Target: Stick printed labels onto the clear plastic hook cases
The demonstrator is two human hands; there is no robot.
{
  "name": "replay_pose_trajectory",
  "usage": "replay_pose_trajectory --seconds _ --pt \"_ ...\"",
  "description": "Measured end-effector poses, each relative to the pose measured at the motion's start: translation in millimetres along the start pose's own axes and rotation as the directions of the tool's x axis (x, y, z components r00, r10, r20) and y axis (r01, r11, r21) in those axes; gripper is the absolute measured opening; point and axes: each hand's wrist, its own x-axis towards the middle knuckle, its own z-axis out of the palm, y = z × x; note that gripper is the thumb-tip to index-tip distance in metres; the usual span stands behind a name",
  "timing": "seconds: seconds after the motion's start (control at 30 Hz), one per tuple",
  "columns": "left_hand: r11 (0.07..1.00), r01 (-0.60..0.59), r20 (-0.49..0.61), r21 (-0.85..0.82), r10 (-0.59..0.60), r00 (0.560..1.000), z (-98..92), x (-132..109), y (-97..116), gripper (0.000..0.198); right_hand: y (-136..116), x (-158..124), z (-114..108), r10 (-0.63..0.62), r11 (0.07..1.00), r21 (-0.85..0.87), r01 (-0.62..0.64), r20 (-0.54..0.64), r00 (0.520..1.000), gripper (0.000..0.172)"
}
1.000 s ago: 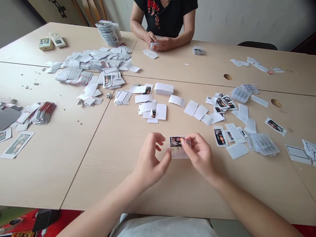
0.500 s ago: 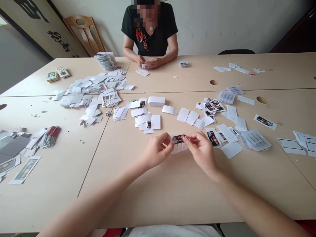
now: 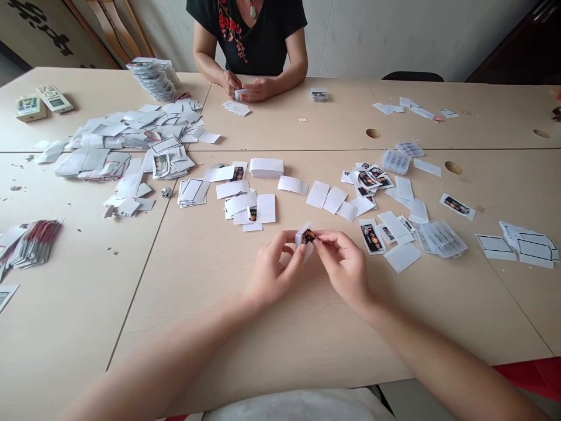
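Between my two hands, above the near middle of the table, is a small clear plastic box (image 3: 300, 238), tilted so that its narrow side shows. Over it lies a dark printed label (image 3: 308, 235), bent at this angle. My left hand (image 3: 277, 264) grips the box at its left end between thumb and fingers. With thumb and fingertips, my right hand (image 3: 344, 266) pinches the label's right end against the box. The fingers cover part of both. To the right of my right hand lie a printed card (image 3: 372, 237) and several stacked clear boxes (image 3: 442, 238).
White paper slips (image 3: 250, 203) lie beyond my hands. A large heap of slips (image 3: 135, 128) spreads at the left, near a tall stack of packs (image 3: 153, 79). Across the table a person (image 3: 258, 47) holds a small item in both hands. Bordered labels (image 3: 532, 245) lie far right.
The box has turned from showing its labelled face to showing its narrow side, and the label now looks bent. The camera view has tilted down and shifted; both hands stay close together.
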Motion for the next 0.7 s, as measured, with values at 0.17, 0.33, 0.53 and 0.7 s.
replay_pose_trajectory --seconds 0.17,0.33,0.53,0.7 --pt "0.993 -0.001 -0.006 0.117 0.002 1.000 0.3 -0.9 -4.2 0.026 4.7 1.2 -0.4 -0.019 0.999 -0.043 0.018 -0.022 1.000 0.009" --pt "0.967 -0.036 -0.047 0.253 0.050 0.998 1.8 -2.3 -5.5 0.027 8.1 2.8 0.7 -0.053 0.998 -0.046 0.053 -0.008 0.999 0.009" --pt "0.943 -0.060 -0.074 0.327 0.089 0.993 3.1 -1.4 -7.7 0.024 9.6 3.6 -0.6 -0.051 0.999 0.001 0.051 0.022 0.998 0.006" --pt "0.943 -0.035 -0.101 0.331 0.072 0.992 4.8 0.1 -10.0 0.023 4.0 5.6 -4.8 -0.029 1.000 -0.003 0.029 0.094 0.995 0.005"
